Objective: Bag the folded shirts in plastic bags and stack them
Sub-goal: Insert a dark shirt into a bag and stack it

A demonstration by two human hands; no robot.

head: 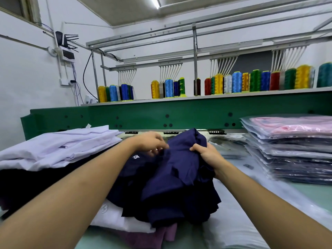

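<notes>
In front of the green beam point(179, 114), on the near side:

Item 1. Navy shirt point(179, 168), crumpled and not folded, lifted partly off a loose heap of dark clothes. A small white logo showed on the side nearer the left hand.

Item 2. Right hand point(206, 155), clenched round a bunch of the navy shirt's upper edge, thumb over the cloth. The shirt hung below and to the left of it.

Item 3. Left hand point(150, 142), fingers bent down onto the same shirt, closer to the beam than the logo. The picture was blurred here, and whether they pinched the cloth could not be told.

Item 4. Stack of bagged shirts point(291, 151), below the beam's right end, a pink one on top and darker ones under it.

Item 5. Pile of lilac shirts point(59, 146), unbagged, below the beam's left end.

Item 6. Thread cones point(233, 83), in a row on the shelf above the beam.

Step judged: taking up the next shirt from the heap, with bagging not yet begun. The next move would call for spreading and folding the shirt flat, then an open bag. No loose bag could be made out for certain.
</notes>
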